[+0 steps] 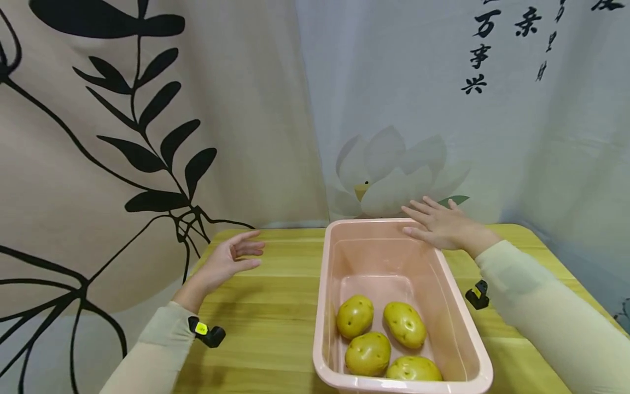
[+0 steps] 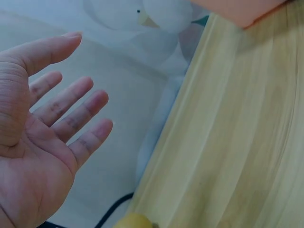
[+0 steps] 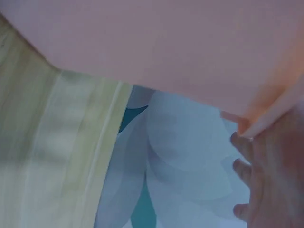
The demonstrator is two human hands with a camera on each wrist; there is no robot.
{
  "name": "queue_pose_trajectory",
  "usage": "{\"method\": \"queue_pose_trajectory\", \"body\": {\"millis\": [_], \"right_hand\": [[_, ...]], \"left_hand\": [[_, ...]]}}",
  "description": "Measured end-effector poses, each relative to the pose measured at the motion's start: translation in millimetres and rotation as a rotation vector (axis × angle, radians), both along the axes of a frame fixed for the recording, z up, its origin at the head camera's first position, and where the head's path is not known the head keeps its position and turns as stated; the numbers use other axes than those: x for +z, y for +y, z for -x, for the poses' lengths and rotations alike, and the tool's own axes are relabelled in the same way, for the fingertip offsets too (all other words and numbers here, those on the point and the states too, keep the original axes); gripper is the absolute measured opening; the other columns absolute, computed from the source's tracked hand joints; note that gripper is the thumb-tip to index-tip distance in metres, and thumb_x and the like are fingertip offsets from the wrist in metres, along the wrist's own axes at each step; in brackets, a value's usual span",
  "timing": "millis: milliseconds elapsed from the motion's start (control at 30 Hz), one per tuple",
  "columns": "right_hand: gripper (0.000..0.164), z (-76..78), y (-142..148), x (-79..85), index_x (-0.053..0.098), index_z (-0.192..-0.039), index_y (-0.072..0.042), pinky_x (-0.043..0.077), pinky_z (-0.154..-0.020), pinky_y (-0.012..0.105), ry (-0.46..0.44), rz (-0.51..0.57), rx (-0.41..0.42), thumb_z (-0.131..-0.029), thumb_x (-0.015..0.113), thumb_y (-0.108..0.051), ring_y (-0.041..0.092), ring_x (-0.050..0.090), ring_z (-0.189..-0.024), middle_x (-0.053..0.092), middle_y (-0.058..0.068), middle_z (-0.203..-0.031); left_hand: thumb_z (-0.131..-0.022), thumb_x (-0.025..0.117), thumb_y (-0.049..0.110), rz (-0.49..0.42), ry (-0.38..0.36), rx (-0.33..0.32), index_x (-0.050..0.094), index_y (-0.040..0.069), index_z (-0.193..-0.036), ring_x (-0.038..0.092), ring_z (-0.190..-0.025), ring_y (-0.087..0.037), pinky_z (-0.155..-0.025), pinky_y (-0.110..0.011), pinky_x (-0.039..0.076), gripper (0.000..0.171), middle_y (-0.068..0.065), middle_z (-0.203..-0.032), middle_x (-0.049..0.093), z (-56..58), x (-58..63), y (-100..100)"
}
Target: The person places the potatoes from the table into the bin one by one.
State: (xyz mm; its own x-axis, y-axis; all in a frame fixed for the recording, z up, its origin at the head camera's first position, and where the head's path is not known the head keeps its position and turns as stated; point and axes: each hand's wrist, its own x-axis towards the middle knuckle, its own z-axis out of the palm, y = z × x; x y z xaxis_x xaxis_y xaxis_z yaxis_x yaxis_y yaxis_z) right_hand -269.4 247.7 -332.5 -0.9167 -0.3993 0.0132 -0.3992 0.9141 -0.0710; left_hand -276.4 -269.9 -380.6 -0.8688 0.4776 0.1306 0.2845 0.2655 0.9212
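A pink plastic basin (image 1: 398,249) stands on the wooden table, with several yellow potatoes (image 1: 368,353) lying at its near end. My right hand (image 1: 443,225) is at the basin's far right corner, fingers spread and fairly straight over the rim. In the right wrist view that hand (image 3: 278,175) lies against the rim, partly cut off by the frame edge. Left of the basin, my left hand (image 1: 228,262) hovers above the table's far left edge, holding nothing. Its palm and loosely extended fingers show in the left wrist view, where part of the basin (image 2: 244,9) appears at top right.
The wooden table (image 1: 275,306) extends on both sides of the basin. Right behind its far edge hangs a printed curtain (image 1: 261,137) with black leaves, a pale flower and writing. Small black devices (image 1: 209,332) are strapped at both wrists.
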Motion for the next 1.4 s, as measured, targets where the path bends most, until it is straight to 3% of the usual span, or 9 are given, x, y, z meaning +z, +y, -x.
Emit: {"method": "queue_pose_trajectory", "body": {"millis": [233, 433, 667, 767, 867, 1033, 1233, 1400], "right_hand": [[0.08, -3.9, -9, 5.7, 0.016, -0.155, -0.021, 0.003, -0.105, 0.071, -0.066, 0.012, -0.02, -0.093, 0.026, -0.07, 0.038, 0.008, -0.145, 0.015, 0.009, -0.16], [0.081, -2.9, -11, 1.6, 0.013, -0.156, -0.021, 0.002, -0.105, 0.071, -0.049, 0.02, -0.017, -0.093, 0.024, -0.072, 0.038, 0.007, -0.145, 0.014, 0.01, -0.16], [0.082, 0.2, -12, -2.8, 0.013, -0.156, -0.022, 0.004, -0.104, 0.072, -0.034, 0.023, -0.018, -0.092, 0.023, -0.073, 0.038, 0.008, -0.145, 0.014, 0.01, -0.16], [0.082, 1.0, -11, -1.5, 0.014, -0.156, -0.023, 0.005, -0.105, 0.071, -0.02, 0.013, -0.028, -0.092, 0.022, -0.073, 0.037, 0.009, -0.145, 0.015, 0.008, -0.16], [0.082, 0.9, -11, 0.4, 0.014, -0.156, -0.022, 0.006, -0.105, 0.071, -0.02, 0.005, -0.027, -0.092, 0.023, -0.073, 0.038, 0.009, -0.145, 0.014, 0.009, -0.16], [0.081, 0.7, -11, 1.3, 0.013, -0.156, -0.022, 0.005, -0.105, 0.071, -0.044, 0.019, -0.028, -0.093, 0.023, -0.072, 0.037, 0.008, -0.145, 0.014, 0.01, -0.16], [0.081, -0.9, -10, -0.8, 0.014, -0.156, -0.021, 0.005, -0.104, 0.072, -0.057, 0.034, -0.035, -0.093, 0.023, -0.072, 0.039, 0.008, -0.144, 0.014, 0.012, -0.159], [0.081, -1.9, -8, -4.9, 0.016, -0.155, -0.022, 0.006, -0.104, 0.072, -0.048, 0.049, -0.035, -0.092, 0.024, -0.072, 0.039, 0.01, -0.144, 0.016, 0.011, -0.159]], "left_hand": [[-0.087, 0.073, 0.022, 0.029, 0.011, 0.061, 0.035, 0.016, -0.147, 0.048, -0.124, -0.039, -0.089, -0.029, 0.051, 0.072, -0.014, -0.136, 0.053, 2.1, -3.0, -13], [-0.087, 0.073, 0.025, 0.07, 0.032, 0.105, 0.036, 0.02, -0.148, 0.05, -0.123, -0.032, -0.089, -0.025, 0.049, 0.071, -0.011, -0.135, 0.053, 5.1, -2.9, -24], [-0.087, 0.073, 0.026, 0.1, 0.049, 0.158, 0.036, 0.016, -0.148, 0.05, -0.123, -0.034, -0.086, -0.024, 0.051, 0.072, -0.014, -0.135, 0.053, 13.6, -11.4, -39], [-0.086, 0.074, 0.032, 0.16, 0.065, 0.197, 0.036, 0.018, -0.148, 0.049, -0.124, -0.032, -0.091, -0.03, 0.049, 0.074, -0.011, -0.135, 0.054, 19.7, -14.7, -46], [-0.085, 0.073, 0.038, 0.238, 0.078, 0.242, 0.036, 0.021, -0.148, 0.047, -0.125, -0.032, -0.098, -0.042, 0.045, 0.075, -0.009, -0.136, 0.053, 25.4, -19.3, -53], [-0.085, 0.075, 0.033, 0.37, 0.116, 0.292, 0.039, 0.016, -0.146, 0.044, -0.127, -0.038, -0.1, -0.058, 0.037, 0.073, -0.014, -0.137, 0.051, 34.0, -30.8, -65], [-0.08, 0.08, 0.03, 0.565, 0.233, 0.305, 0.042, 0.006, -0.143, 0.039, -0.128, -0.044, -0.101, -0.061, 0.033, 0.078, -0.021, -0.14, 0.046, 43.7, -46.1, -71], [-0.077, 0.082, 0.032, 0.673, 0.237, 0.327, 0.043, 0.008, -0.143, 0.034, -0.131, -0.046, -0.103, -0.062, 0.03, 0.081, -0.023, -0.146, 0.038, 54.4, -59.3, -75]]}}
